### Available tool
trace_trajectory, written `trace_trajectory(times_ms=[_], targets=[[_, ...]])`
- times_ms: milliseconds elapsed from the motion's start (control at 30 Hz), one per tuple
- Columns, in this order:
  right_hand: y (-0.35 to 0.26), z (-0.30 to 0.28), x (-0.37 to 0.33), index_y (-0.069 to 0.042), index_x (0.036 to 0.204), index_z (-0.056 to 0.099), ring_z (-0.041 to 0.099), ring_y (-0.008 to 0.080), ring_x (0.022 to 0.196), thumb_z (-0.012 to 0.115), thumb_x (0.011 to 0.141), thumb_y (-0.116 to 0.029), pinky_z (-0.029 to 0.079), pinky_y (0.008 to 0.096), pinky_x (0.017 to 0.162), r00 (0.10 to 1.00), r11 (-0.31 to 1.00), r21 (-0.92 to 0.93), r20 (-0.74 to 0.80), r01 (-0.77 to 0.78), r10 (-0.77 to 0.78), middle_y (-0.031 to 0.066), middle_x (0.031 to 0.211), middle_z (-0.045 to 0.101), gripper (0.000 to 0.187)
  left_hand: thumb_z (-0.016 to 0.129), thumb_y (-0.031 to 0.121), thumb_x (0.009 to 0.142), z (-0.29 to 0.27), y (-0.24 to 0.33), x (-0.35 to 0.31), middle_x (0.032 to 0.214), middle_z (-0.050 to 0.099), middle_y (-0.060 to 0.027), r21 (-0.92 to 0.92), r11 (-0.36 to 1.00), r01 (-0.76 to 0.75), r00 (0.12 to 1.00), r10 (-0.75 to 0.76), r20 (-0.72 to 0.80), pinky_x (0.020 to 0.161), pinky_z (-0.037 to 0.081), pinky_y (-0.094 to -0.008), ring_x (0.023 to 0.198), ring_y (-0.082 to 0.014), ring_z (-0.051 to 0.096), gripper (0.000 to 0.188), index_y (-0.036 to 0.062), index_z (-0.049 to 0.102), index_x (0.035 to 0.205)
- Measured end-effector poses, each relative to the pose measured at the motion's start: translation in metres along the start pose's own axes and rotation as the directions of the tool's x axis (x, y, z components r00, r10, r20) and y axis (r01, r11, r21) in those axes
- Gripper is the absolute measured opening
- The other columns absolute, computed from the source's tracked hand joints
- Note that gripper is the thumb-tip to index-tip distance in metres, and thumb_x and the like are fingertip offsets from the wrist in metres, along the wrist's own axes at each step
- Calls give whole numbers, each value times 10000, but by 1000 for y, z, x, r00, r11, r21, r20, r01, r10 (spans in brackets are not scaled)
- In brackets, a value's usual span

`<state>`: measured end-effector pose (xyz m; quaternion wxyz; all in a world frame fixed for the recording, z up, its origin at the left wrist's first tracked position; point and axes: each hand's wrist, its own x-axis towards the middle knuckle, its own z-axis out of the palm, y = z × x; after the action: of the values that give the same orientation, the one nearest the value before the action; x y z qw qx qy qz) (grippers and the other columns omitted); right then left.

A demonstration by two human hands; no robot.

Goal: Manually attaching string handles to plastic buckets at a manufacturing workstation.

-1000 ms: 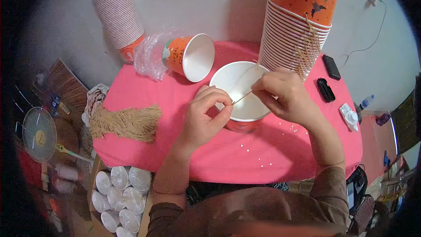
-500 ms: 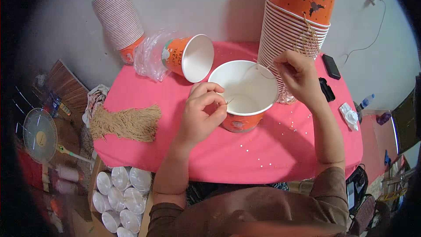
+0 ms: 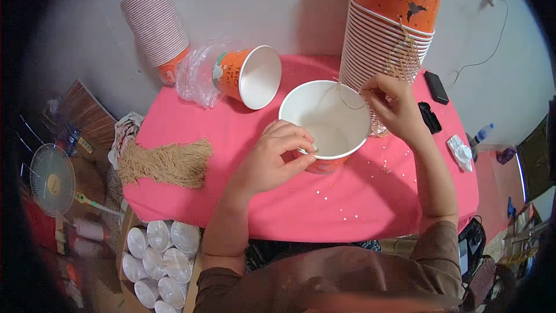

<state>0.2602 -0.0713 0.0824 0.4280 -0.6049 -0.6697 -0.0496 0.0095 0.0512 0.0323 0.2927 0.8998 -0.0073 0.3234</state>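
An upright paper bucket [image 3: 325, 104], orange outside and white inside, stands in the middle of the pink table. My left hand [image 3: 272, 153] is closed on its near left rim, fingers over the inside and thumb by the edge. Whether a cord end is also in those fingers is hidden. Over the far right rim, my right hand [image 3: 397, 107] pinches a thin tan cord [image 3: 349, 106], which loops into the bucket near its back wall. To the left lies a bundle of tan cords [image 3: 165, 162].
A tall stack of nested buckets [image 3: 376, 40] rises at the back right, cords hanging on it. Another bucket [image 3: 260, 78] lies sideways by clear plastic wrap [image 3: 200, 78]. A second stack [image 3: 155, 20] leans at the back left. Right: black case [image 3: 436, 87], crumpled tissue [image 3: 460, 153].
My left hand has moved right from beside the bucket onto its rim, and the cord end it pinched no longer shows. The bucket has shifted slightly right. My right hand has dropped slightly.
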Motion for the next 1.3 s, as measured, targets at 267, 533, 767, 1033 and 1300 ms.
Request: trace_trajectory(times_ms=[267,533,767,1033,1300], targets=[[-21,-12,-9,4,830,599,515,198,640,681,822,-37,411,307,593,984,986,-64,105,152,-145,70,705,537,92,681,16,852,-8,-13,-6,906,638,-57,-234,964,126,846,-228,-482,803,475,-281,884,-154,604,73,1,636,908],[-45,0,-18,-35,1147,583,594,260,839,798,718,-204,480,380,711,890,938,16,310,347,-334,111,972,595,508,590,53,959,-12,-26,-9,950,611,-6,-490,869,60,739,-369,-564,787,444,-208,865,-58,544,103,-3,589,1045],[-40,6,-18,-25,1109,615,633,282,742,739,762,-82,505,371,633,884,902,-27,212,431,-416,107,892,623,372,575,86,977,-5,-36,-5,961,621,-14,-690,719,-79,739,-422,-525,808,459,-219,876,-65,563,118,-5,586,1051],[-44,4,-22,-35,1211,568,606,310,906,783,736,-165,498,388,744,908,956,-57,335,287,-252,132,1024,589,537,548,106,989,-8,-53,-12,1023,620,-28,-722,681,-127,730,-428,-533,896,458,-266,972,-103,577,121,29,570,1079],[-35,1,-22,-50,1268,541,608,300,882,792,698,-138,506,386,720,885,907,-133,313,400,-344,120,1021,591,630,572,89,976,-6,-50,-7,1016,629,-34,-795,590,-141,731,-480,-486,872,448,-245,957,-91,568,125,6,584,1069]])
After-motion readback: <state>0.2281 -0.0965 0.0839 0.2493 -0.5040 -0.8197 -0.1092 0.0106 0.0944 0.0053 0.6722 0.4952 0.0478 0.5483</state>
